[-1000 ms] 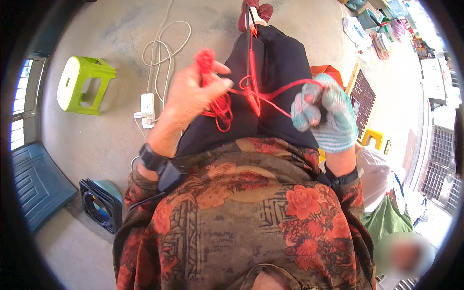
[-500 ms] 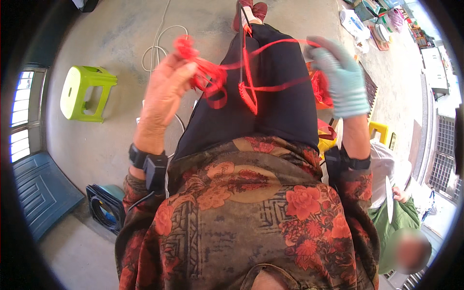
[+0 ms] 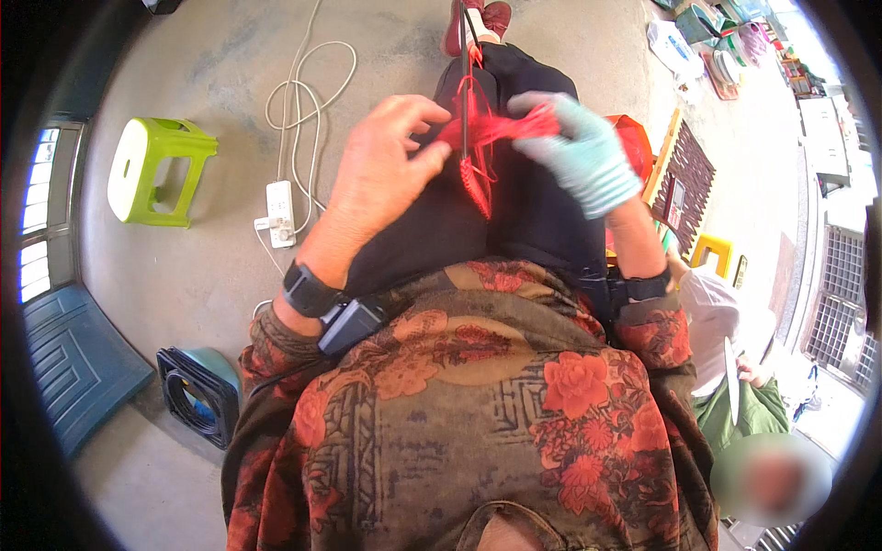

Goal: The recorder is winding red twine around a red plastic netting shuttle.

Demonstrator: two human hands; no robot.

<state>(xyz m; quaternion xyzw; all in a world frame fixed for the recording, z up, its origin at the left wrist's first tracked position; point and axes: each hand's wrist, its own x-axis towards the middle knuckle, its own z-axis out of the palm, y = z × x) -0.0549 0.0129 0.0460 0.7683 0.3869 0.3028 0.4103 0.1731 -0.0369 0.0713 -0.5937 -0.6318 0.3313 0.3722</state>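
Note:
A loose bundle of red ribbon (image 3: 503, 127) stretches between my two hands above my lap, blurred by motion. My bare left hand (image 3: 384, 156) pinches its left end between thumb and fingers. Around the right end close the fingers of my right hand (image 3: 588, 151), which wears a pale blue-green glove. A thin dark rod (image 3: 464, 69) runs from near my feet toward my lap and crosses in front of the bundle. At its near end hangs a tightly knotted red strip (image 3: 475, 188), which neither hand appears to grip.
On the floor at left are a green stool (image 3: 165, 174), a white power strip (image 3: 280, 213) with a coiled cable (image 3: 317, 101), and a black-rimmed bin (image 3: 197, 399). To the right lie a red bag (image 3: 634, 142) and a slatted rack (image 3: 684, 174). Another person (image 3: 735, 395) sits at lower right.
Both hands have moved inward, bringing the ribbon from wide loops into a narrower bundle behind the rod. My left hand went right and slightly down; my right hand went left.

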